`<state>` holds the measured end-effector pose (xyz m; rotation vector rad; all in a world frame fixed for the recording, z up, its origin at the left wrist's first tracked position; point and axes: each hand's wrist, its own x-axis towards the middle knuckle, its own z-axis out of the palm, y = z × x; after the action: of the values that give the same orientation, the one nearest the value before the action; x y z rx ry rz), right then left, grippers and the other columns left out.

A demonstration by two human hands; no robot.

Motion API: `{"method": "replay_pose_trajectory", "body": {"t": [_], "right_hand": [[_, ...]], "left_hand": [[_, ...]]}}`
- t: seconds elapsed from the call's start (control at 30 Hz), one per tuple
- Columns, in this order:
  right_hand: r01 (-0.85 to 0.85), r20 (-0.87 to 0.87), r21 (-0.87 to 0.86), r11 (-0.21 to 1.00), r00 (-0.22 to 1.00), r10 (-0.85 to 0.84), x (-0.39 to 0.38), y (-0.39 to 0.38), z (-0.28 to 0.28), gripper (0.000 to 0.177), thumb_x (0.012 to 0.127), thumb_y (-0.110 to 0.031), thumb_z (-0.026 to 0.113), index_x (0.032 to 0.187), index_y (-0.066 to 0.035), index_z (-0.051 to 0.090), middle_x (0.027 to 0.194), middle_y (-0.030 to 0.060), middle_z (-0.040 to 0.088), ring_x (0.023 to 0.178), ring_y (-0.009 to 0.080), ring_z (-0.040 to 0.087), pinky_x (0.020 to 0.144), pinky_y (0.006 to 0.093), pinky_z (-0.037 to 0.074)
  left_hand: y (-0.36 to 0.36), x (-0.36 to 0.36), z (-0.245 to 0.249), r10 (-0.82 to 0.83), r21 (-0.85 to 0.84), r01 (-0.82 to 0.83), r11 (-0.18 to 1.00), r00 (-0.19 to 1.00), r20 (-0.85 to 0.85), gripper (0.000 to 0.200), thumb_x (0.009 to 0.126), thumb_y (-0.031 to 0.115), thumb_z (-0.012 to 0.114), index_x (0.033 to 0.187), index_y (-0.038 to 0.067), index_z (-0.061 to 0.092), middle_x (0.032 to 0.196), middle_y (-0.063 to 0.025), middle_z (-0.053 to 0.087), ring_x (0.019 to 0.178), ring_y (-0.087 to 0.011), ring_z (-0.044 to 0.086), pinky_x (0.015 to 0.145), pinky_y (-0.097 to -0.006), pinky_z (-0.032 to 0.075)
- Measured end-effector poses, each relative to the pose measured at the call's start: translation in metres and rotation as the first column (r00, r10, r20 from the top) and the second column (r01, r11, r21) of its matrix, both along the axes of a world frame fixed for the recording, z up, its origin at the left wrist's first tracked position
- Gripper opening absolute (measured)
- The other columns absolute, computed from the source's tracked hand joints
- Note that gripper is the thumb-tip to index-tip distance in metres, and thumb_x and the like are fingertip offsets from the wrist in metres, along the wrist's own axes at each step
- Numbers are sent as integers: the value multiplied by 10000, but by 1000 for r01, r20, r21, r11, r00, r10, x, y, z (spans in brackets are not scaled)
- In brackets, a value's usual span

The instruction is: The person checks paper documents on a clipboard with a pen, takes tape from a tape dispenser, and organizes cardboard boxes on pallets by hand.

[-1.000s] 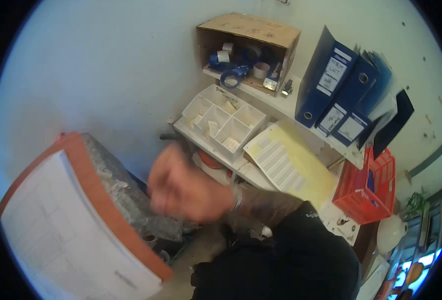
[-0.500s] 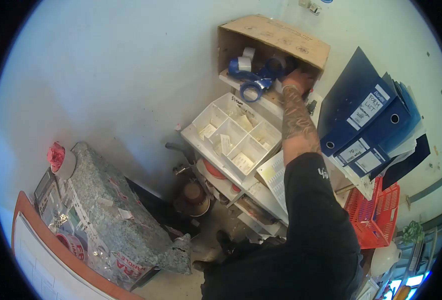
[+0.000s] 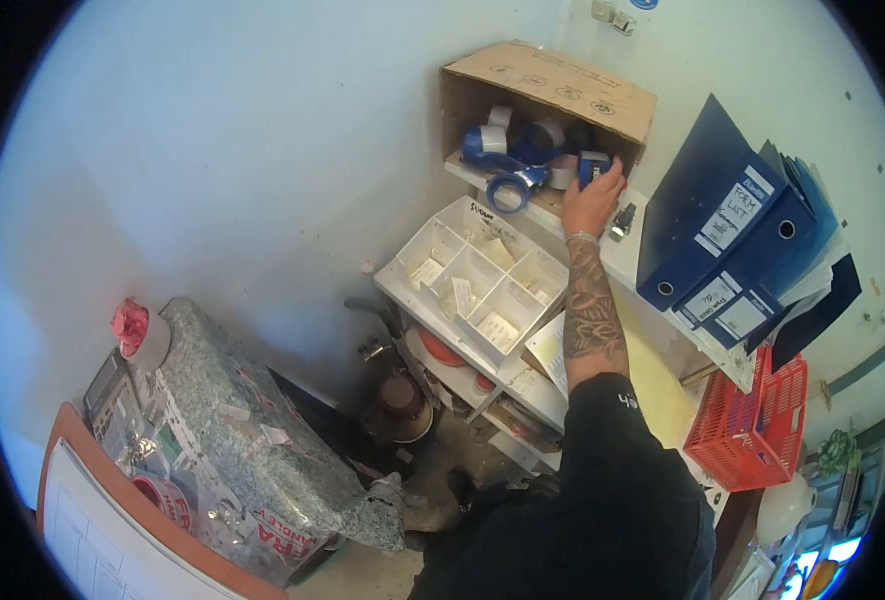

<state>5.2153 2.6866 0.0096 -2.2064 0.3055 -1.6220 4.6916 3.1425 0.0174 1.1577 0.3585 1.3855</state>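
Note:
My right hand [image 3: 592, 207] is at the right side of an open cardboard box [image 3: 552, 82] lying on its side on a shelf. Its fingers are closed around a blue tape dispenser [image 3: 593, 168] with a white label, partly covered by the hand. Other blue dispensers [image 3: 510, 190] and white tape rolls [image 3: 493, 138] lie to the left inside the box and at its mouth. A small black object [image 3: 622, 221] sits on the shelf just right of my wrist. My left hand is out of view.
Below the box stands a white divided tray [image 3: 462, 282] with paper slips. Blue ring binders [image 3: 732, 225] stand to the right, above a red plastic basket [image 3: 752, 430]. At left, a grey speckled surface [image 3: 252, 420] lies beside a clipboard [image 3: 112, 530].
My right hand has drawn back from deep inside the box towards its front edge. The blue tape dispenser in its fingers now shows. The view has shifted slightly.

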Motion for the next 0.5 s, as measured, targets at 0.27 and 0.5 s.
{"method": "replay_pose_trajectory", "body": {"t": [0.27,0.5], "right_hand": [[-318,265,43,947,918,296,-39,27,-10,653,782,-52,606,1328,37,258,1304,237,347,1218,357,373,1044,403,273],[-826,477,439,353,548,687,-112,73,24,569,854,37,481,1360,-49,236,1064,92,515,982,167,508,930,309,382]], "left_hand": [[-2,-7,11,-33,-37,35,999,998,62,628,686,304,594,1159,-84,450,1137,-224,488,1091,-355,455,938,-433,358],[-10,-30,25,31,-118,-14,993,990,140,667,667,283,580,1194,-97,429,1190,-241,469,1150,-373,430,987,-439,335]]}}
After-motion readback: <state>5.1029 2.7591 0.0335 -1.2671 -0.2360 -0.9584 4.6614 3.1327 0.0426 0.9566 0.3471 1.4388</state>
